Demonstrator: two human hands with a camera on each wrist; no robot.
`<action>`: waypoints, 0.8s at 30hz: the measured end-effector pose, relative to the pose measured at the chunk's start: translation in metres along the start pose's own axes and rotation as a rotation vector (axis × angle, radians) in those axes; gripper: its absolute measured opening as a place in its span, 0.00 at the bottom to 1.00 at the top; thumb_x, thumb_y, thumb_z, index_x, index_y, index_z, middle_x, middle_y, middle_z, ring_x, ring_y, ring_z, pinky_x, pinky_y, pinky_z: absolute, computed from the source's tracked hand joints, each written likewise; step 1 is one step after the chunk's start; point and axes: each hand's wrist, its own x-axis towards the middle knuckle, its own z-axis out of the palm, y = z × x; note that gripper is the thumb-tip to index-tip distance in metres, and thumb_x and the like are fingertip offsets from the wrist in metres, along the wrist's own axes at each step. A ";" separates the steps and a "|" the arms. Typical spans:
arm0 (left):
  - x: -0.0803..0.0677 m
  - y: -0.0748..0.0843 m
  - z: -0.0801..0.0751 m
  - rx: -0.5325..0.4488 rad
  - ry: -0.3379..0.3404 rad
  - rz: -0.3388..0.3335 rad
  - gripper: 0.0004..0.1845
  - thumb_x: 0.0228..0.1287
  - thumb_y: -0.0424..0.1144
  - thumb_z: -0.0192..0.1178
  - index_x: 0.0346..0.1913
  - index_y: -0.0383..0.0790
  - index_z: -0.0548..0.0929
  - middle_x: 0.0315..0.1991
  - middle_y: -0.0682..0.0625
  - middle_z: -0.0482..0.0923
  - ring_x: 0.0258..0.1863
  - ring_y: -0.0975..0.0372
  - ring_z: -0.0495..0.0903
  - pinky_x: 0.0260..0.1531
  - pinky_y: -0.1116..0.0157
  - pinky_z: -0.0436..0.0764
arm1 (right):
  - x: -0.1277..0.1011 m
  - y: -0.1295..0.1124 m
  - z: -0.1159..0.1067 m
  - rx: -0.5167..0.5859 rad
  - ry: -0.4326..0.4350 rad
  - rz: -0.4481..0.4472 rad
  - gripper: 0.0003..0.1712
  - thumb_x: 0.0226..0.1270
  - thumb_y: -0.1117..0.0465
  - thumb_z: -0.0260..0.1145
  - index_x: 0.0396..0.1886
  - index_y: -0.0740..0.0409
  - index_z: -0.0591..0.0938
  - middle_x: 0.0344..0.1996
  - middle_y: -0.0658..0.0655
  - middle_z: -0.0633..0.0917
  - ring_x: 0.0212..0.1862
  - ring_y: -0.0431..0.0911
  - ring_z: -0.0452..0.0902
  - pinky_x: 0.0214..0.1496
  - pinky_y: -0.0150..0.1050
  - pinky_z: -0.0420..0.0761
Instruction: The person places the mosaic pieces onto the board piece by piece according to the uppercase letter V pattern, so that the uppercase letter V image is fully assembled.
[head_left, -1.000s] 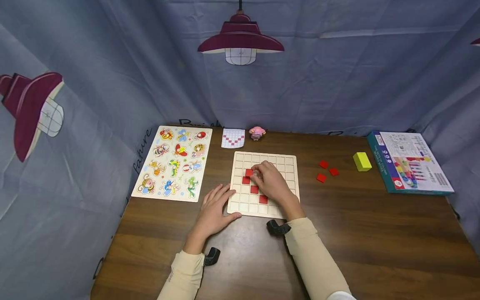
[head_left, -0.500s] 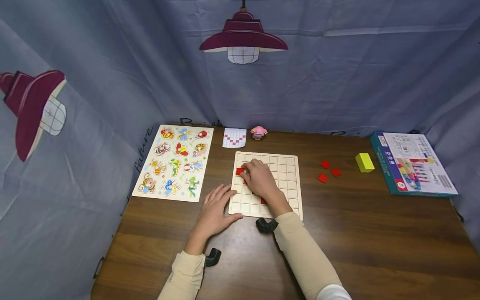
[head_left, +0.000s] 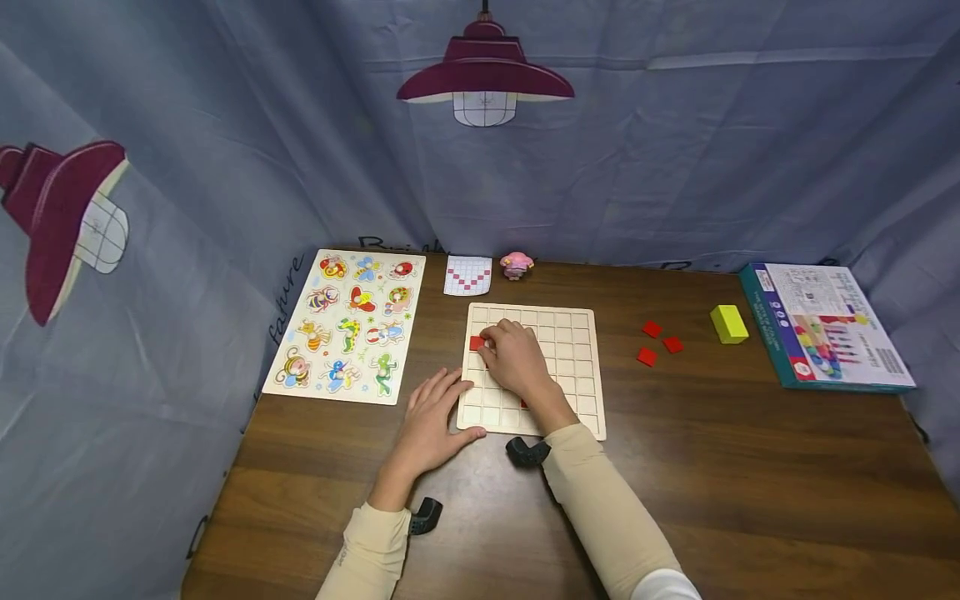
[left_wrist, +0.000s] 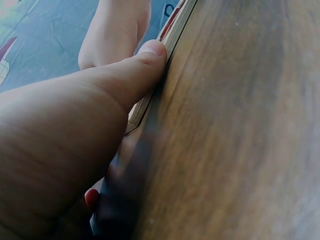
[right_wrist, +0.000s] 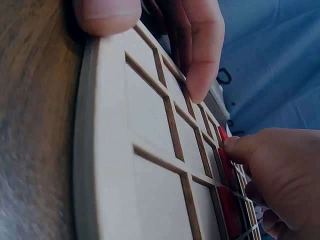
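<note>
A pale wooden grid board (head_left: 577, 360) lies on the table. My right hand (head_left: 517, 360) reaches over it, pinching a red square tile (head_left: 476, 342) at a cell near the upper left. In the right wrist view the thumb touches that tile's edge, while other red tiles (right_wrist: 229, 212) sit in cells close by. Most of those tiles are hidden under the hand in the head view. My left hand (head_left: 429, 427) rests at the board's lower-left side with fingers spread, fingertips on the left rim and thumb (left_wrist: 150, 52) against the near edge.
Several loose red tiles (head_left: 647, 357) lie right of the board, near a yellow block (head_left: 728, 324) and a boxed set (head_left: 840, 329). An insect puzzle board (head_left: 348, 329) is on the left. Behind stand a gridded pattern card (head_left: 468, 276) and a pink figurine (head_left: 516, 266).
The right hand has moved left across the board, carrying the red tile from above the second column to the leftmost column. My left hand stays where it was.
</note>
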 end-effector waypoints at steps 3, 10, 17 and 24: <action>0.000 0.000 0.001 0.005 0.004 0.001 0.43 0.56 0.65 0.70 0.71 0.50 0.74 0.78 0.49 0.65 0.80 0.50 0.58 0.78 0.44 0.55 | -0.001 0.000 -0.002 0.028 -0.002 0.001 0.15 0.71 0.53 0.68 0.52 0.54 0.88 0.36 0.51 0.84 0.40 0.47 0.79 0.47 0.46 0.77; 0.002 0.005 0.003 -0.023 -0.008 -0.012 0.42 0.56 0.64 0.71 0.71 0.50 0.74 0.78 0.49 0.65 0.80 0.50 0.57 0.79 0.44 0.54 | -0.021 0.029 -0.018 0.186 0.059 0.035 0.20 0.72 0.53 0.68 0.58 0.55 0.86 0.40 0.54 0.85 0.43 0.49 0.79 0.49 0.47 0.78; 0.001 0.004 0.006 -0.038 -0.012 -0.014 0.43 0.56 0.64 0.71 0.72 0.50 0.73 0.78 0.49 0.65 0.80 0.50 0.56 0.79 0.44 0.52 | -0.084 0.111 -0.045 0.289 0.316 0.152 0.18 0.67 0.60 0.72 0.54 0.62 0.86 0.36 0.59 0.83 0.39 0.51 0.76 0.44 0.45 0.74; -0.001 0.000 0.003 -0.046 -0.005 -0.036 0.43 0.55 0.64 0.72 0.72 0.51 0.73 0.77 0.48 0.65 0.81 0.51 0.56 0.79 0.44 0.52 | -0.132 0.177 -0.066 0.236 0.372 0.357 0.26 0.66 0.61 0.73 0.61 0.65 0.80 0.41 0.67 0.80 0.51 0.63 0.73 0.59 0.61 0.70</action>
